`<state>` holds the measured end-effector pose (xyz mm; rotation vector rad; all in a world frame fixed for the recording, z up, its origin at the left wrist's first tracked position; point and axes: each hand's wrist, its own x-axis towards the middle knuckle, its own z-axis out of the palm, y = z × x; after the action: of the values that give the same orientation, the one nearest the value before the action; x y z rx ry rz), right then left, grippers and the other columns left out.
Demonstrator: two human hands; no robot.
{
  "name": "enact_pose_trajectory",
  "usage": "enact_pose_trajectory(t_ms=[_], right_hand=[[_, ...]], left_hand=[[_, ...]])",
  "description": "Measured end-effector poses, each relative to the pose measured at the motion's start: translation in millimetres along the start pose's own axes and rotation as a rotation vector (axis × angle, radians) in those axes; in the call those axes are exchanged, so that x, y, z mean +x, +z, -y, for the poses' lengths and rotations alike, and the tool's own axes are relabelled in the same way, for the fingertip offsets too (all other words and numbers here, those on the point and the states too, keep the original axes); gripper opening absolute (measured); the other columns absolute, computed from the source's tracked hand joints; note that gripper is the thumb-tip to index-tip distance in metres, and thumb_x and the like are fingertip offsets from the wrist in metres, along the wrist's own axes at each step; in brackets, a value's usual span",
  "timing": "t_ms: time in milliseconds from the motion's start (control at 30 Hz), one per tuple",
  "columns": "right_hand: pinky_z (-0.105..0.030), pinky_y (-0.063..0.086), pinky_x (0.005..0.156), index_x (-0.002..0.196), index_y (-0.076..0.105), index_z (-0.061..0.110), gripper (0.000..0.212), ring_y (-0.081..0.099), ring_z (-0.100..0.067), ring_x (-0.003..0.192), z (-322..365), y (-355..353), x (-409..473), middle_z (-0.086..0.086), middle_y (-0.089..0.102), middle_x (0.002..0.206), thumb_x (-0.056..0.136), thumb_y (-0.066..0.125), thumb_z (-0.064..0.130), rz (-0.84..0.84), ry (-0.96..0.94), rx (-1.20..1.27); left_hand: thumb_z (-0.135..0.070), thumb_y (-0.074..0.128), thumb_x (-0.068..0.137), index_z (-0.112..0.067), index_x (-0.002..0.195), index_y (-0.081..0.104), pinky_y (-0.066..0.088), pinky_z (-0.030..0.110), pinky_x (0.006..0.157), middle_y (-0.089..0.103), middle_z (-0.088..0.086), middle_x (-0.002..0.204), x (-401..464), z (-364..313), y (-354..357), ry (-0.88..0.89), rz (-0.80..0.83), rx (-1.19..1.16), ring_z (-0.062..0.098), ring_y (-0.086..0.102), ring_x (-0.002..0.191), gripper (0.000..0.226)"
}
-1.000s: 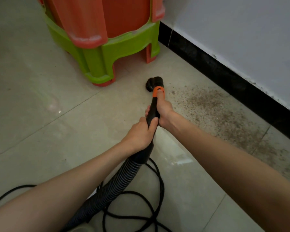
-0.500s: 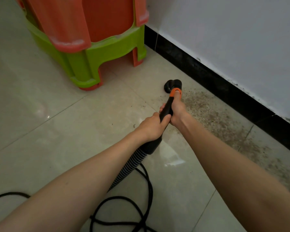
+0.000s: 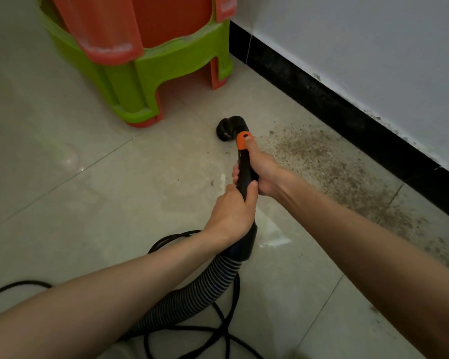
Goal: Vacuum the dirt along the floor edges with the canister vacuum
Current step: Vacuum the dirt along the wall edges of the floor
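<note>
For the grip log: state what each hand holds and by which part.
Both hands grip the vacuum wand: the right hand round its upper black handle, thumb on the orange collar; the left hand lower, just above the ribbed hose.

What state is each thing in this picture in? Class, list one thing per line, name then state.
left hand: grips the rear of the vacuum handle
right hand: grips the handle, thumb on the orange button
nozzle: down on the floor, beside the dirt
dirt: spread along the baseboard
hose: bent
cord: looped on the floor
stools: stacked
</note>
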<state>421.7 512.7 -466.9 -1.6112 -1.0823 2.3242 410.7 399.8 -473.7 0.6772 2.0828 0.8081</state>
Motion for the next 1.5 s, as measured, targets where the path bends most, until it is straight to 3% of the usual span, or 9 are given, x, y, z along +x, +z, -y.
enact_pose_trajectory(t_ms=[167,400,600,700,800,900,1033,1267,1500], right_hand=[[-0.023,0.045,0.04,0.103,0.045,0.005,0.044,0.048,-0.017,0.042,-9,3,-19,-0.009,0.049,0.059,0.099,0.048,0.048,0.031,0.049,-0.047],[-0.023,0.047,0.04,0.098,0.044,0.005,0.041,0.049,-0.018,0.039,-25,16,-36,-0.009,0.052,0.05,0.1,0.047,0.046,0.112,0.089,-0.152],[-0.028,0.046,0.045,0.095,0.043,0.007,0.04,0.047,-0.019,0.049,-12,38,-32,-0.01,0.049,0.061,0.1,0.046,0.046,0.097,0.059,-0.187],[-0.03,0.044,0.048,0.09,0.044,0.005,0.039,0.046,-0.019,0.051,-1,36,-28,-0.009,0.047,0.062,0.101,0.045,0.042,0.043,0.017,-0.139],[-0.025,0.043,0.041,0.103,0.044,0.004,0.033,0.045,-0.019,0.049,8,20,-28,-0.009,0.046,0.061,0.101,0.044,0.037,-0.044,-0.024,-0.07],[-0.027,0.043,0.042,0.109,0.043,0.007,0.032,0.045,-0.019,0.048,4,2,-27,-0.008,0.047,0.06,0.1,0.045,0.039,-0.101,-0.01,-0.036],[-0.029,0.045,0.044,0.097,0.045,0.008,0.037,0.047,-0.019,0.046,-11,-10,-34,-0.008,0.049,0.055,0.099,0.048,0.045,-0.067,0.034,-0.061],[-0.023,0.047,0.041,0.102,0.043,0.006,0.039,0.048,-0.019,0.04,-20,-1,-45,-0.01,0.049,0.056,0.099,0.05,0.045,0.02,0.084,-0.094],[-0.024,0.046,0.04,0.11,0.04,0.006,0.039,0.048,-0.019,0.039,-20,-5,-53,-0.009,0.049,0.052,0.101,0.046,0.044,-0.016,0.073,-0.123]], left_hand=[[-0.055,0.031,0.096,-0.013,0.1,0.046,0.037,0.021,0.05,0.053,-0.002,0.077,-23,3,0,-0.034,-0.01,-0.028,0.009,0.053,0.066,0.045],[-0.052,0.028,0.097,-0.007,0.116,0.049,0.035,0.019,0.051,0.055,0.001,0.086,-49,14,-6,-0.064,-0.037,-0.04,0.011,0.051,0.069,0.053],[-0.051,0.028,0.098,-0.008,0.126,0.051,0.045,0.03,0.076,0.062,0.016,0.112,-36,7,-28,-0.072,-0.046,-0.036,0.029,0.061,0.097,0.056],[-0.05,0.03,0.099,-0.004,0.121,0.054,0.043,0.028,0.07,0.062,0.014,0.105,-24,-3,-38,-0.019,0.034,0.0,0.025,0.059,0.088,0.056],[-0.051,0.031,0.099,0.0,0.114,0.055,0.043,0.029,0.063,0.062,0.016,0.103,-17,-14,-34,0.006,0.088,0.019,0.024,0.058,0.083,0.058],[-0.053,0.029,0.098,-0.001,0.117,0.054,0.044,0.029,0.069,0.062,0.017,0.106,-20,-15,-20,0.019,0.135,0.052,0.027,0.06,0.089,0.06],[-0.054,0.027,0.098,-0.004,0.119,0.051,0.042,0.029,0.067,0.061,0.012,0.103,-37,-8,-6,0.01,0.143,0.047,0.023,0.058,0.087,0.059],[-0.053,0.029,0.098,-0.002,0.121,0.048,0.049,0.034,0.078,0.061,0.017,0.111,-52,1,-4,-0.06,0.096,-0.029,0.029,0.061,0.097,0.059],[-0.055,0.033,0.096,-0.005,0.109,0.053,0.038,0.021,0.055,0.058,0.004,0.089,-59,-1,-4,-0.064,0.109,-0.073,0.012,0.055,0.072,0.055]])
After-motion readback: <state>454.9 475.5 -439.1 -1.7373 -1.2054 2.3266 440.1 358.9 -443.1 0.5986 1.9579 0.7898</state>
